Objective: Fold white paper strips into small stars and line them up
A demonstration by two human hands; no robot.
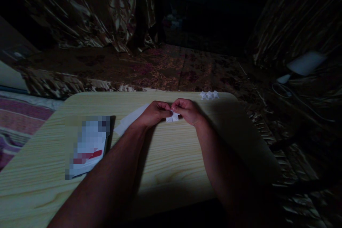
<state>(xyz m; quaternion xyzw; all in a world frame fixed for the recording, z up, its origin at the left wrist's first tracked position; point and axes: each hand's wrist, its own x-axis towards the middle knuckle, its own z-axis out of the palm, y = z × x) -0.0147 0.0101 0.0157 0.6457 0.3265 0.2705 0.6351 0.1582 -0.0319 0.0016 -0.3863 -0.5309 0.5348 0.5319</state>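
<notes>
hands meeting over the far middle of a pale wood-grain desk, dim light. left hand and right hand come together fingertip to fingertip, the fingers of both closed narrowly on a small folded white paper piece. the piece sits between the two sets of fingers, low over the desk; whether it touches the surface cannot be told. a white paper strip lies flat just beside the left fingers, running out on their outer side. small folded white paper shapes stand in a short row beyond the right fingers, at the desk's far edge and apart from them. a blurred white-and-red packet lies well to the left of the left fingers. dark patterned fabric spreads beyond the desk.
</notes>
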